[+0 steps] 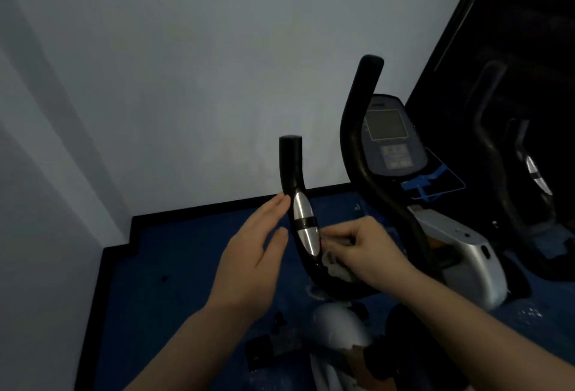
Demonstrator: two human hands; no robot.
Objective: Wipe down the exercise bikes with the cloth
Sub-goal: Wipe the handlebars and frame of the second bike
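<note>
An exercise bike stands before me, with a black left handlebar (291,166) that carries a silver pulse sensor (306,225). My left hand (255,253) is open, its fingertips resting against the handlebar's left side beside the sensor. My right hand (364,250) is shut on a pale crumpled cloth (334,266), pressed against the handlebar's right side just below the sensor. The bike's right handlebar (361,129) curves up behind, and the grey console (389,135) with its screen sits beyond it. Most of the cloth is hidden under my fingers.
A white wall fills the left and top. The floor (186,266) is dark blue with a black skirting edge. The bike's silver body (466,260) is at the right. A dark mirror or window (513,79) at the right shows another bike. A pedal (267,350) sits low.
</note>
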